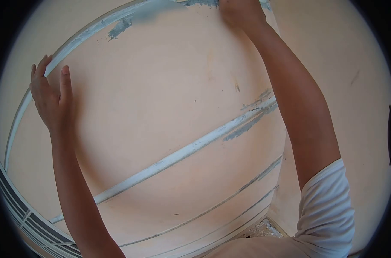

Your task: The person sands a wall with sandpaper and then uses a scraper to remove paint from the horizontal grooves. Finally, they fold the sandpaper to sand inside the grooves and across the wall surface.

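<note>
At the left, my left hand (53,92) is raised with its fingers apart, at the curved pale strip (19,112) that runs up along the wall (161,86). My right hand (242,13) reaches up to the top edge of the view, beside the upper end of the strip. Its fingers are cut off by the frame, so what it holds, if anything, is hidden. Grey-blue patches (120,28) mark the wall under the strip between my two hands.
A white strip (182,152) crosses the wall diagonally, with grey smears near its right end. Thinner lines run below it. Dark slats with pale bars (23,215) lie at lower left. Rubble (264,228) shows at the bottom corner, and another wall (354,107) stands at right.
</note>
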`<action>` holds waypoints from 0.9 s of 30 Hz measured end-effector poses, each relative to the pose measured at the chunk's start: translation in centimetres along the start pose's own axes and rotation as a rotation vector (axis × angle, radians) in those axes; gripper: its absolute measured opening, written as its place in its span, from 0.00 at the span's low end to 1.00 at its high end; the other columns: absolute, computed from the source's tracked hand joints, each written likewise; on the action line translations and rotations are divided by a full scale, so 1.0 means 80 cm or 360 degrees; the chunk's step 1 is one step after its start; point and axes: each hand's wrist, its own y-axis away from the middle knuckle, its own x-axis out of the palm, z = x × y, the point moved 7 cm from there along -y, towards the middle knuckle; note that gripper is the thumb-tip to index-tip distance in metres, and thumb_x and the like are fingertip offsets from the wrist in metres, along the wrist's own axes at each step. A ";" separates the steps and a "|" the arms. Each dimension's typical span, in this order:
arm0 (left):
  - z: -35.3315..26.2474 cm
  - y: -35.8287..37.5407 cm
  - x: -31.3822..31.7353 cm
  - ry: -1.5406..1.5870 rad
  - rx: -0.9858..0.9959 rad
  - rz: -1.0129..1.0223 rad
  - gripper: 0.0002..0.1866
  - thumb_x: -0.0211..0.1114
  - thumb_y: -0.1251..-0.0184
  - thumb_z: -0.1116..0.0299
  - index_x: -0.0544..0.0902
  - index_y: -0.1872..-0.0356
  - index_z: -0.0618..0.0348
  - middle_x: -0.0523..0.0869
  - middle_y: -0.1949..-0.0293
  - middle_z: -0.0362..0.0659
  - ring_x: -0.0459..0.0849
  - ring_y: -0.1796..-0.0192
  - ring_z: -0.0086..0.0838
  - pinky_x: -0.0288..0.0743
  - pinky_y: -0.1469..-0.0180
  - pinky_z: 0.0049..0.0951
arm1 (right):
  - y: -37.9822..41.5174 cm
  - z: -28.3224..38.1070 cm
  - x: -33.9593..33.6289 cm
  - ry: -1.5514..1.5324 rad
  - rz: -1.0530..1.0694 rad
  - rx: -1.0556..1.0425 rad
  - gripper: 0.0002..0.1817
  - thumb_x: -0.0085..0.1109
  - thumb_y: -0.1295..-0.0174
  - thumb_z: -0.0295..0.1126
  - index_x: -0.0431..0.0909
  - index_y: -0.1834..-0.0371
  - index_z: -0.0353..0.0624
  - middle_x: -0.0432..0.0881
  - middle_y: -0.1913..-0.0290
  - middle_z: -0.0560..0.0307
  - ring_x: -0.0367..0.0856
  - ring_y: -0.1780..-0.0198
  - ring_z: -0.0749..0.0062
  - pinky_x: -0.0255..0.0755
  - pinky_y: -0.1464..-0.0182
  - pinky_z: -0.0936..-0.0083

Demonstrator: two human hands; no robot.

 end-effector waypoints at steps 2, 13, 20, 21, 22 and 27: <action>-0.005 -0.001 0.000 -0.0075 0.0091 0.0003 0.31 0.54 0.21 0.40 0.73 0.28 0.48 0.72 0.25 0.47 0.58 0.17 0.44 0.55 0.19 0.55 | 0.009 -0.007 -0.004 0.0089 0.0136 0.0245 0.23 0.38 0.20 0.37 0.83 0.42 0.36 0.82 0.38 0.43 0.75 0.31 0.57 0.52 0.18 0.53; 0.013 0.002 0.000 -0.0070 -0.0155 -0.0034 0.32 0.56 0.22 0.39 0.70 0.26 0.45 0.70 0.24 0.52 0.60 0.18 0.46 0.61 0.22 0.58 | 0.010 -0.051 -0.020 0.0020 0.0039 -0.0218 0.24 0.37 0.18 0.38 0.83 0.42 0.33 0.83 0.39 0.43 0.76 0.32 0.54 0.54 0.19 0.61; 0.010 0.004 -0.005 -0.0033 -0.0231 -0.0016 0.32 0.55 0.19 0.44 0.70 0.25 0.54 0.69 0.25 0.55 0.62 0.19 0.49 0.59 0.21 0.52 | 0.010 -0.100 -0.030 0.0046 0.0184 0.0296 0.19 0.45 0.21 0.34 0.87 0.51 0.33 0.85 0.45 0.40 0.83 0.42 0.52 0.75 0.35 0.60; 0.013 0.005 -0.005 -0.0040 -0.0243 -0.0011 0.32 0.55 0.19 0.44 0.70 0.25 0.54 0.69 0.25 0.55 0.62 0.19 0.49 0.59 0.21 0.52 | 0.009 -0.097 -0.030 0.0165 0.0195 0.0322 0.18 0.46 0.23 0.32 0.87 0.53 0.33 0.86 0.47 0.39 0.84 0.44 0.53 0.77 0.38 0.60; 0.015 0.005 -0.004 -0.0064 -0.0221 -0.0028 0.32 0.55 0.19 0.44 0.70 0.26 0.55 0.70 0.25 0.55 0.63 0.20 0.49 0.59 0.21 0.51 | 0.008 -0.096 -0.029 0.0291 0.0203 0.0354 0.17 0.47 0.25 0.31 0.88 0.55 0.33 0.87 0.50 0.39 0.85 0.45 0.54 0.79 0.41 0.61; 0.018 0.003 -0.002 0.0034 -0.0209 -0.0021 0.31 0.55 0.18 0.45 0.70 0.26 0.57 0.71 0.26 0.55 0.64 0.20 0.49 0.59 0.20 0.50 | 0.006 -0.019 -0.004 0.0206 -0.0125 -0.0334 0.13 0.50 0.33 0.24 0.87 0.59 0.31 0.87 0.53 0.37 0.85 0.46 0.49 0.62 0.23 0.56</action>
